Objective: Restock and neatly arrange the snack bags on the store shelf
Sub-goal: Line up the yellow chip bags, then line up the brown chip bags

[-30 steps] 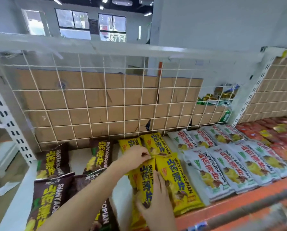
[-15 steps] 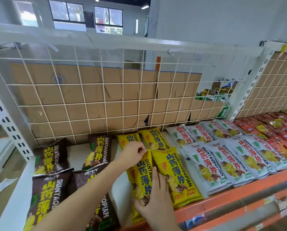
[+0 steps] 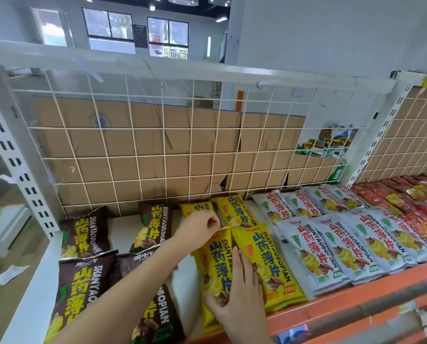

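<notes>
Several snack bags lie on the white shelf (image 3: 36, 289) in columns by colour: brown bags (image 3: 83, 234) at the left, yellow bags (image 3: 234, 212) in the middle, white bags (image 3: 331, 247) to the right. My left hand (image 3: 198, 228) pinches the top edge of the front-left yellow bag (image 3: 217, 252). My right hand (image 3: 237, 301) grips the lower part of that same bag, thumb on its face, fingers lying up along the seam with the neighbouring yellow bag (image 3: 269, 264).
A white wire grid (image 3: 158, 155) backed by cardboard closes the shelf's rear. Red snack packs (image 3: 411, 202) fill the bay to the right. An orange rail (image 3: 344, 301) runs along the shelf front. A perforated upright (image 3: 16, 155) stands at the left.
Both hands stayed on the front-left yellow bag; it has shifted a little toward the back and closer to the neighbouring yellow bag. The camera view moved slightly.
</notes>
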Tool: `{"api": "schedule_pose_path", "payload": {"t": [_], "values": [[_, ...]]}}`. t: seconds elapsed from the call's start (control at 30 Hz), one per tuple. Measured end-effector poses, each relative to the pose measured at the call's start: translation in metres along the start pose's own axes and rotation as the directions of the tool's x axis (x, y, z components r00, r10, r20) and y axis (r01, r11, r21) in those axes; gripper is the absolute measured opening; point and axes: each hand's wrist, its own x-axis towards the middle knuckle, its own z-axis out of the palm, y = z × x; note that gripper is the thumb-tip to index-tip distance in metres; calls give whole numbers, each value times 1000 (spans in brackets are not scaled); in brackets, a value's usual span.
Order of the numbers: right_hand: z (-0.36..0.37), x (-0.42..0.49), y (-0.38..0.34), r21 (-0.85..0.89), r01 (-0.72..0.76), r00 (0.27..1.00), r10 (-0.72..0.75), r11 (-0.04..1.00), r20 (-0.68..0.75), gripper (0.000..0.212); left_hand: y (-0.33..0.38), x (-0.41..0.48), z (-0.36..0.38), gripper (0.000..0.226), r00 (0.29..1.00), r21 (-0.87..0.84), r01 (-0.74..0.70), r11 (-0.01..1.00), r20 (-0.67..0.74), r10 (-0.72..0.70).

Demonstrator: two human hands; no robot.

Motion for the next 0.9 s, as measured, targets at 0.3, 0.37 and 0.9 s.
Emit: {"api": "schedule_pose_path", "payload": {"t": [0.3, 0.37, 0.9], "values": [[-7, 55, -36, 56, 254, 965, -257, 966, 49, 91, -73, -47, -86, 14, 949, 54, 151, 987, -289, -129], [-2, 71, -55, 71, 304, 949, -309, 950, 68, 90, -97, -60, -103, 21, 904, 84, 285, 955, -355, -239], [67, 139, -145, 91, 283, 897, -297, 955, 329, 79, -172, -93, -100, 80, 816, 164, 574, 803, -196, -544]]}}
